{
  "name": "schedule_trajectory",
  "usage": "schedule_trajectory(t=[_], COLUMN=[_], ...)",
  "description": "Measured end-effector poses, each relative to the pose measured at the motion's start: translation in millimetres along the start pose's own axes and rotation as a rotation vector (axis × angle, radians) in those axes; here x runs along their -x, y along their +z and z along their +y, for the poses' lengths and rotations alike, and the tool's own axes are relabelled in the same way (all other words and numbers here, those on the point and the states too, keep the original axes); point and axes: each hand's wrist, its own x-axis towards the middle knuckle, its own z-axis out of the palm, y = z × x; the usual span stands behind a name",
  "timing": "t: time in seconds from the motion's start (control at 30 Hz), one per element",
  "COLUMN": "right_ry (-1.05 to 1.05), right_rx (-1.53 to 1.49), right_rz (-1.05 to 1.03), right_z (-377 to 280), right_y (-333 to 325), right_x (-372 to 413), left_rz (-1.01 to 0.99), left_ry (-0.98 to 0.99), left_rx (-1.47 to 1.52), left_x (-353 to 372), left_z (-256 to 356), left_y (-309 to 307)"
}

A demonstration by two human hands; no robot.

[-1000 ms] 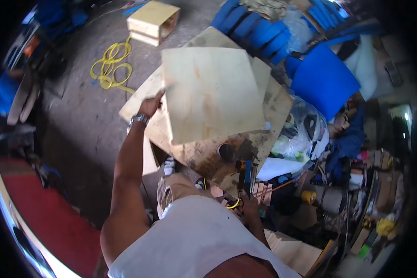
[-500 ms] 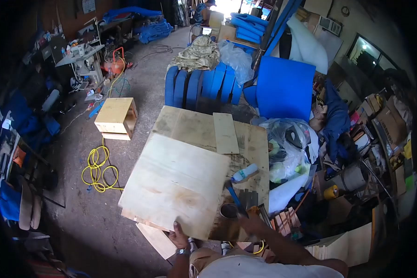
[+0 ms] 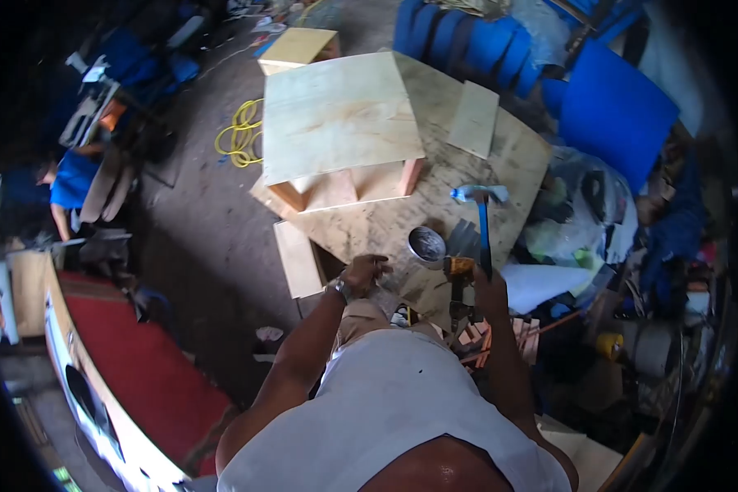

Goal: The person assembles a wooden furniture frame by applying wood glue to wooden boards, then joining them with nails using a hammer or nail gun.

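Observation:
My right hand point(image 3: 489, 293) grips a hammer point(image 3: 484, 230) by its blue handle, head up, over the right part of the plywood work table point(image 3: 517, 164). Empty, with fingers apart, my left hand point(image 3: 365, 272) is near the table's front edge. Ahead of it a plywood box point(image 3: 340, 115) rests on the table, its open side with a middle divider facing me. Between the hands and a bit farther off stands a round tin point(image 3: 426, 243). A yellow-and-black tool point(image 3: 459, 266) is just left of the right hand. The hammer head overlaps a plastic bottle point(image 3: 466, 193) in this view.
A loose plywood strip point(image 3: 474, 119) lies at the table's far right. Another small wooden box point(image 3: 301, 49) and a yellow hose point(image 3: 239, 135) are on the floor beyond. Plastic-wrapped material point(image 3: 582, 205) crowds the right side; a panel point(image 3: 299, 258) leans below the table's left edge.
The plywood box has turned, its open side now toward me, and stands farther away. My left hand has let go of it. The hammer is now upright, and the view has tilted down.

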Motion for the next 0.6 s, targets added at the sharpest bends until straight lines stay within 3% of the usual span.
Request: schedule_trajectory(t=[0.1,0.2,0.27,0.33,0.4,0.47,0.6], right_ry=[0.095,0.199,0.279,0.152,0.053,-0.027,-0.038], right_rx=[0.075,0.203,0.202,0.379,0.403,0.277,0.297], right_rz=[-0.023,-0.076,-0.069,-0.021,-0.005,-0.038,-0.011], right_z=[70.5,112.1,131.7,113.1,105.4,109.9,41.4], right_y=[-7.6,-12.3,-6.7,2.2,10.1,19.5,37.3], right_x=[51.7,94.7,111.6,116.1,109.4,91.0,82.7], left_rz=[-0.098,0.034,0.041,0.102,-0.076,-0.111,-0.277], left_ry=[-0.068,-0.315,-0.385,-0.399,0.094,0.019,-0.053], left_rx=[0.163,0.309,0.176,-0.046,-0.438,-0.225,0.123], left_x=[59.1,108.5,105.9,100.0,83.1,85.7,84.2], left_z=[-36.4,-25.8,-44.2,-35.1,-60.6,-30.3,8.5], left_y=[3.3,19.8,9.0,12.8,-9.8,-5.6,-23.0])
